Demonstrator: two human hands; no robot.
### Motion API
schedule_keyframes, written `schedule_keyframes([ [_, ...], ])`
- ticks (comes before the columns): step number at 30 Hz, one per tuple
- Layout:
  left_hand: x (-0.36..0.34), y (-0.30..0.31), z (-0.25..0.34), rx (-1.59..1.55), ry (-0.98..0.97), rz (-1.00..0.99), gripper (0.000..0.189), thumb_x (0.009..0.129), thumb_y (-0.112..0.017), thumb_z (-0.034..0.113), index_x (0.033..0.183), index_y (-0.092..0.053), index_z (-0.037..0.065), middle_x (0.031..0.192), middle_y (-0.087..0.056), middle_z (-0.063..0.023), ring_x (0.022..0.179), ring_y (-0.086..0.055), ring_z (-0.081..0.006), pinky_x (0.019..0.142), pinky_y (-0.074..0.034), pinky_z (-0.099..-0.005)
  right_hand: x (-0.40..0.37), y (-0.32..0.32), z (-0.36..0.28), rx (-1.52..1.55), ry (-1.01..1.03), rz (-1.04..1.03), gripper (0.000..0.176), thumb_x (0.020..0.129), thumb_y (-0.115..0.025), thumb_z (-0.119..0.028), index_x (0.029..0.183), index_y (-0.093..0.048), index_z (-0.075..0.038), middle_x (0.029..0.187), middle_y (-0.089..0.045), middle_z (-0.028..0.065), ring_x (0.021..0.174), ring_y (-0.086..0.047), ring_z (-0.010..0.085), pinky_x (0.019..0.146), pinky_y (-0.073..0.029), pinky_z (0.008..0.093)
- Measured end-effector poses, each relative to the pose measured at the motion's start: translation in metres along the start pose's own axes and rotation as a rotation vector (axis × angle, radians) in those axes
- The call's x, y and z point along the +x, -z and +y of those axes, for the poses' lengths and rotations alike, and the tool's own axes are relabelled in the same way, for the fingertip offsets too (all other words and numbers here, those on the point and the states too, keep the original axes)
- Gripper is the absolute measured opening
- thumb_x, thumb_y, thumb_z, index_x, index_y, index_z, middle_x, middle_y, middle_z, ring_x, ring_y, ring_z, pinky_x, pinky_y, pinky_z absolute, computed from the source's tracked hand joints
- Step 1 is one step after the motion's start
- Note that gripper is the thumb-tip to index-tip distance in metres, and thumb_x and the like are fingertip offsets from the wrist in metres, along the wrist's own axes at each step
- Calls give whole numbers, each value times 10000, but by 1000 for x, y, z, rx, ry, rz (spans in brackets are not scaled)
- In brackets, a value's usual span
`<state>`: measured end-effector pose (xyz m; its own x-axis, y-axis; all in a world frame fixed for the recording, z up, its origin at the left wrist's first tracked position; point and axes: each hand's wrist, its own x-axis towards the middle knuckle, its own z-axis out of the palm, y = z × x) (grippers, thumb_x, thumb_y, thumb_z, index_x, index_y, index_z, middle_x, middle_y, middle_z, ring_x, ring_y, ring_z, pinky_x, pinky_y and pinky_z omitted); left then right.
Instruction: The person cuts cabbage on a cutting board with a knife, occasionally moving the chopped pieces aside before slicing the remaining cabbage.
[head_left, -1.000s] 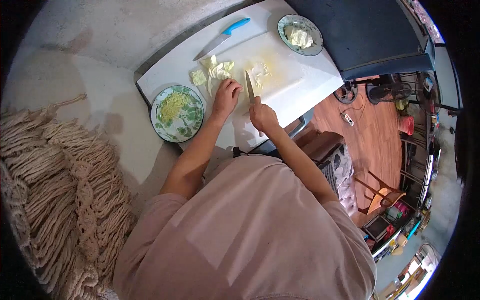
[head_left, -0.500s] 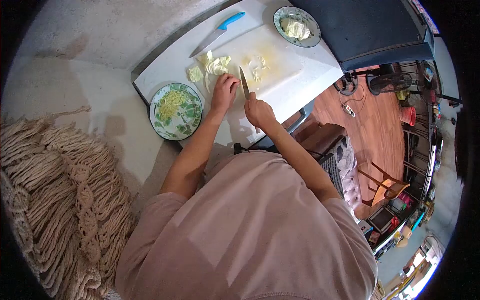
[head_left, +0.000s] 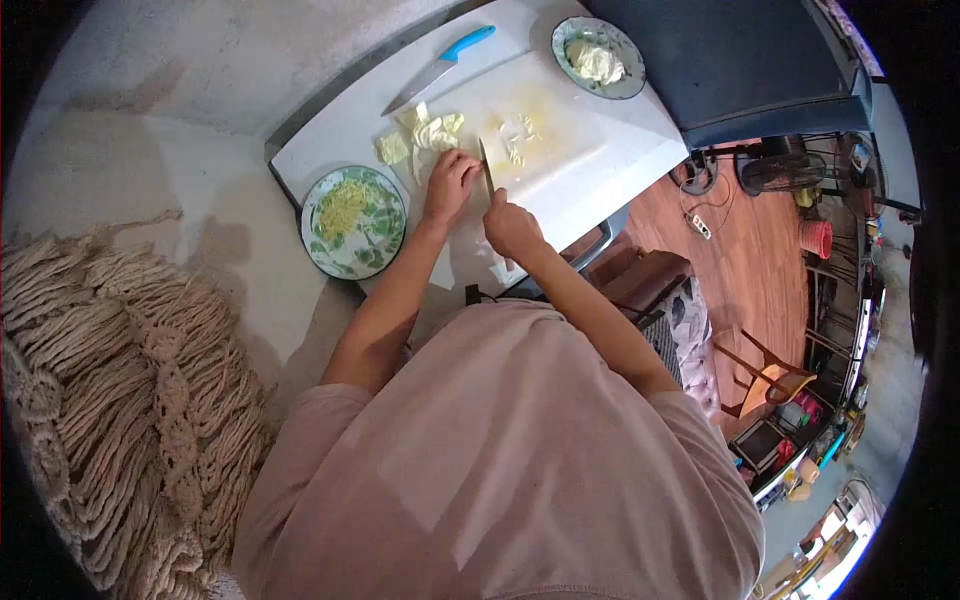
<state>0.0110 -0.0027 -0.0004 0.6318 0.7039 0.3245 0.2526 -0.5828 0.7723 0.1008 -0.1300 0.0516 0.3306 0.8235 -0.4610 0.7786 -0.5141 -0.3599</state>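
Observation:
My right hand (head_left: 513, 226) is wrapped round the handle of a kitchen knife (head_left: 486, 163), its blade pointing away from me over the near left part of the white cutting board (head_left: 572, 150). Just left of the blade, my left hand (head_left: 452, 187) has its fingers bent and pressed together on the board; what lies under the fingertips is hidden. Pale cabbage leaves (head_left: 436, 131) lie beyond the left hand. Thin cabbage shreds (head_left: 517, 138) are scattered on the board right of the blade.
A green-and-white plate (head_left: 375, 250) holding fine shreds (head_left: 343, 208) stands at the table's left edge. A second knife (head_left: 440, 68) with a blue handle lies at the back. At the far right sits a bowl (head_left: 628, 82) with a cabbage piece (head_left: 595, 62), near a dark cabinet (head_left: 740, 60).
My right hand and the knife have shifted slightly left, bringing the blade up against the left fingertips. My left hand stays in nearly the same place.

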Motion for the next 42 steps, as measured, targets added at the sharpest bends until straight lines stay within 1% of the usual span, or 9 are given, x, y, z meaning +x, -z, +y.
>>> schedule_keyframes([
  [4, -1, 3, 2, -6, -8, 17, 73, 862, -688, 11, 931, -705, 27, 982, -648, -110, 956, -638, -321, 840, -526, -409, 8, 13, 6, -33, -24, 5, 321, 993, -415, -164, 1180, -451, 94, 918, -713, 303, 859, -728, 430, 773, -590, 490],
  [6, -4, 5, 3, -56, -13, 33, 92, 863, -676, -8, 943, -709, 25, 981, -647, -108, 952, -642, -321, 852, -529, -403, 14, 12, 12, 10, -19, 121, 231, 974, -424, -147, 1093, -422, 51, 861, -683, 351, 827, -698, 504, 759, -563, 560],
  [10, -6, 4, 6, -63, 74, 24, 109, 864, -670, -19, 956, -710, 25, 991, -645, -108, 949, -643, -317, 850, -532, -398, 22, 18, 23, 4, -32, 145, 251, 988, -433, -178, 1085, -419, 53, 843, -682, 344, 803, -692, 510, 738, -558, 572],
  [15, -6, 6, 10, -46, 11, 49, 123, 876, -656, -23, 980, -702, 24, 1006, -637, -116, 941, -641, -308, 835, -527, -393, 3, 15, 20, 79, 34, 161, 292, 1017, -452, -255, 1087, -424, 27, 776, -670, 332, 737, -676, 515, 688, -545, 598],
  [18, -5, 8, 11, -73, 51, 9, 122, 883, -649, -15, 984, -703, 25, 999, -634, -117, 950, -635, -312, 846, -521, -395, -6, 17, 21, 44, 98, 140, 274, 1019, -457, -258, 1066, -436, 12, 757, -670, 320, 720, -677, 503, 677, -549, 591],
  [28, -6, 6, 7, -55, 54, 10, 124, 878, -647, -3, 984, -705, 25, 997, -631, -116, 977, -625, -323, 872, -513, -403, -9, 27, 17, -22, 133, 122, 253, 1002, -481, -235, 1040, -463, 15, 752, -678, 298, 715, -685, 488, 671, -559, 576],
  [34, -6, 4, 4, -48, 83, -6, 144, 871, -640, -9, 993, -704, 32, 1020, -628, -108, 1005, -618, -315, 896, -511, -395, -8, 27, 18, -39, 130, 103, 250, 996, -478, -220, 1035, -464, 27, 756, -677, 303, 722, -684, 494, 670, -559, 571],
  [37, -7, 4, 3, -20, 58, -8, 117, 905, -646, 16, 1007, -703, 22, 1033, -632, -94, 986, -628, -292, 873, -514, -377, -8, 23, 19, -34, 148, 97, 248, 991, -482, -214, 1034, -467, 30, 763, -683, 297, 728, -691, 488, 671, -563, 567],
  [42, -8, 2, 0, 7, 18, -7, 130, 892, -641, 18, 1013, -687, 32, 1075, -617, -115, 1013, -618, -326, 892, -515, -412, -3, 6, 17, -64, 100, 31, 235, 983, -477, -194, 1033, -450, 34, 804, -694, 295, 790, -711, 466, 740, -571, 544],
])
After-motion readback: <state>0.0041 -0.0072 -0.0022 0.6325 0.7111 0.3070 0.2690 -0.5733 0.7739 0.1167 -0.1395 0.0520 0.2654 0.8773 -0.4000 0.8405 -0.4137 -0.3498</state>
